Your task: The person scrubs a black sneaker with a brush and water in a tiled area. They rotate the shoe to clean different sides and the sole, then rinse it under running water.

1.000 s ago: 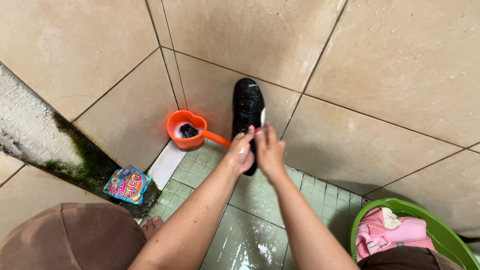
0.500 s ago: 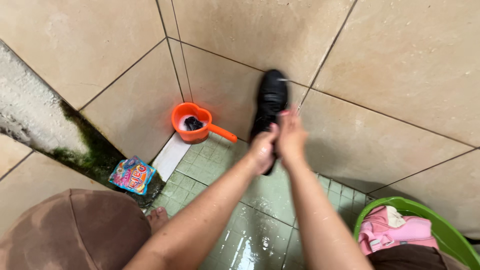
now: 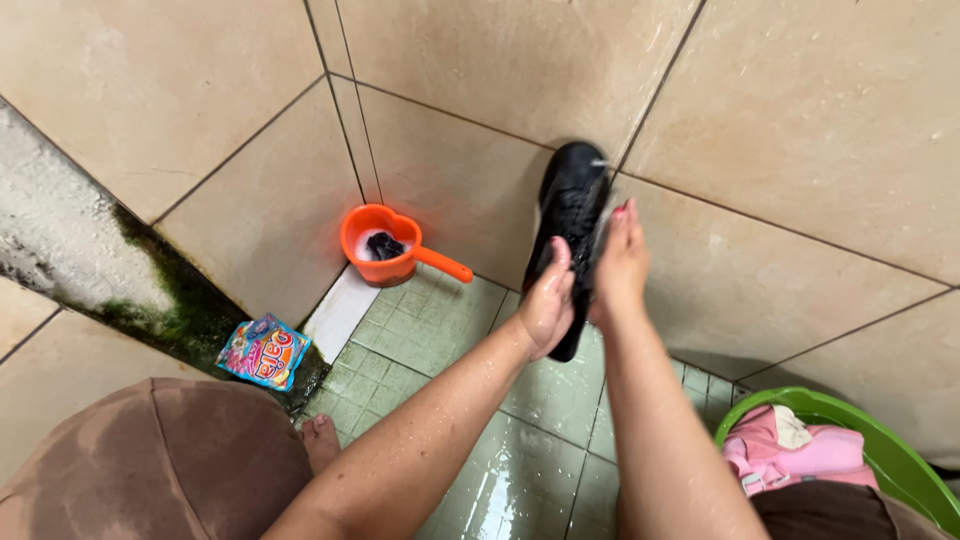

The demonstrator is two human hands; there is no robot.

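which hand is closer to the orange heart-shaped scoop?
Left. The left hand grips the black shoe on the side toward the orange scoop; the right hand is on the shoe's far side.

A black shoe (image 3: 570, 215) is held up off the floor, lengthwise and nearly upright, its toe end pointing up toward the beige wall tiles and its heel end low. It looks wet and glossy, and its upper part is slightly blurred.
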